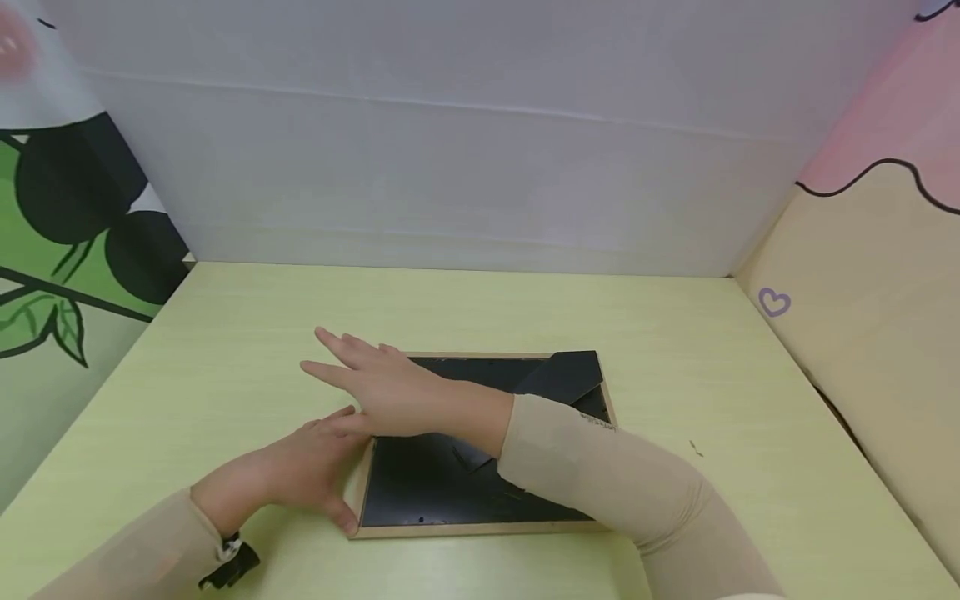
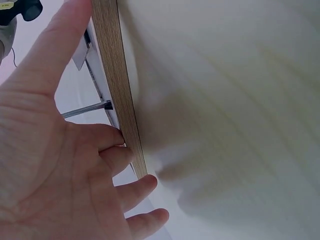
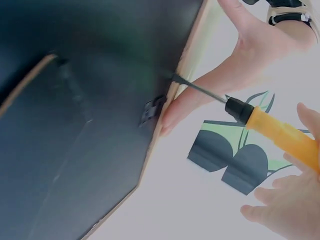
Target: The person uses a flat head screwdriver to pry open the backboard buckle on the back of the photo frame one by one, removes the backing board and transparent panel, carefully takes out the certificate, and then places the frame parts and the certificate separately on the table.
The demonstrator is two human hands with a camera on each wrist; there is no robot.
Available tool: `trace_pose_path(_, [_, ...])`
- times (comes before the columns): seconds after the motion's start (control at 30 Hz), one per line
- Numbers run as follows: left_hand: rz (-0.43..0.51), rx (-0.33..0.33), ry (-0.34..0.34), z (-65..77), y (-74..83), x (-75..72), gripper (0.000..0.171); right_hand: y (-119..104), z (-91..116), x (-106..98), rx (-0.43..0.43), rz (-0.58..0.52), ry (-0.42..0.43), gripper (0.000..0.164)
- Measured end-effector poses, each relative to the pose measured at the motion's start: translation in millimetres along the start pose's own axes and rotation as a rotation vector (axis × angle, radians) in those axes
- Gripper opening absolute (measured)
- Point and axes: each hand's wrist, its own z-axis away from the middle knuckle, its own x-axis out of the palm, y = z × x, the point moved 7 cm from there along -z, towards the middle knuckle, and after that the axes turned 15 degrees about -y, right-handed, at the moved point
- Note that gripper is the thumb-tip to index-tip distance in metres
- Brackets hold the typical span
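Observation:
A picture frame (image 1: 427,483) lies with its black back up and a thin wooden rim around it. My left hand (image 1: 307,467) holds its left side, thumb at the near corner and fingers farther along the wooden edge (image 2: 120,75). Across the frame reaches my right hand (image 1: 401,392), several fingers spread. In the right wrist view that hand has a screwdriver (image 3: 282,132) with a yellow handle between thumb and fingers. Its flat tip meets the rim beside a small dark metal clip (image 3: 150,112), close to the left hand. The head view hides the screwdriver behind the right hand.
A black stand flap (image 1: 570,379) sits on the frame's back at the far right. The pale table (image 1: 697,358) bears a tiny dark scrap right of the frame. A grey-white panel (image 1: 450,183) rises behind, with painted walls left and right.

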Motion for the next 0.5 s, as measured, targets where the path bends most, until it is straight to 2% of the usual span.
trace_pose_path(0.13, [0.003,0.041,0.030,0.3,4.5,-3.8,0.126,-4.8,-6.2,-0.6,0.005,0.037,-0.011,0.069])
trace_pose_path(0.3, [-0.027,0.006,-0.006,-2.5,1.6,1.4,0.129,7.2,-5.2,4.9,0.124,-0.004,-0.081,0.057])
trace_pose_path(0.4, [-0.036,-0.032,-0.041,-3.7,-2.4,5.6,0.131,20.5,1.3,12.7,0.136,-0.101,-0.144,0.046])
trace_pose_path(0.5, [-0.040,-0.051,-0.065,-4.0,-4.2,7.1,0.133,32.9,10.4,24.4,0.077,-0.232,-0.216,0.034])
